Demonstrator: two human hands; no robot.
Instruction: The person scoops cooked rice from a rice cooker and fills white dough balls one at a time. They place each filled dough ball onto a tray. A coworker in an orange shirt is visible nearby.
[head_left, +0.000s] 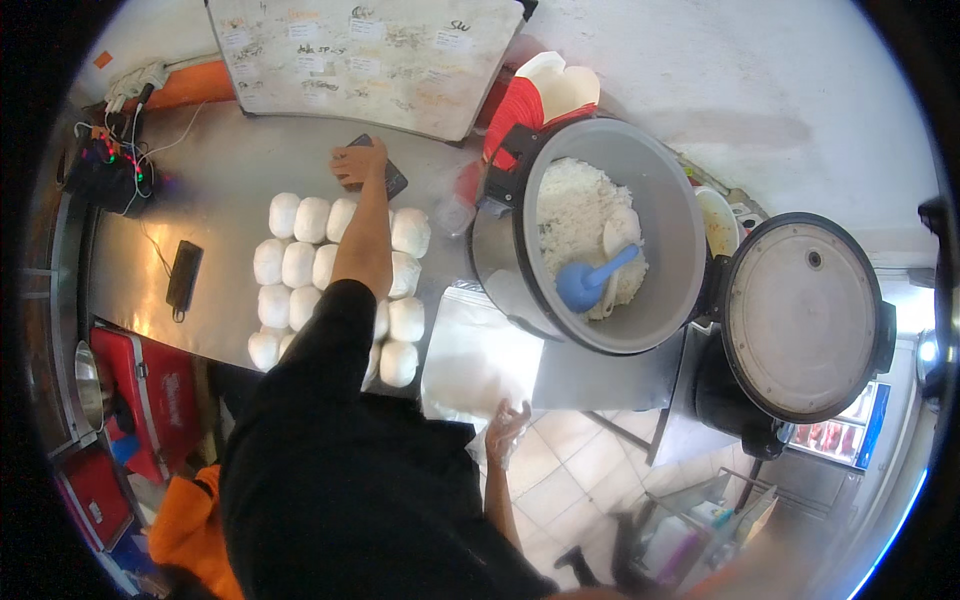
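My left hand (360, 163) reaches over the steel table and grips a dark smartphone (395, 181) near the whiteboard. Under my forearm, rows of rounded white wrapped bundles (303, 262) cover part of the table; my arm hides some of them. My right hand (507, 431) is low beside the table's near edge, in what looks like a clear plastic glove, with its fingers apart. Close to it lies a stack of clear plastic sheets or bags (480, 352). A large rice cooker (615, 236) holds white rice (577, 199), a blue scoop (585, 283) and a pale scoop (621, 229).
The cooker's lid (802, 319) hangs open at the right. Red-and-white food cartons (536, 94) stand behind the cooker. A whiteboard (360, 67) with writing leans on the wall. A black power bank (184, 279) with a cable lies left. Red insulated bags (161, 397) sit below the table.
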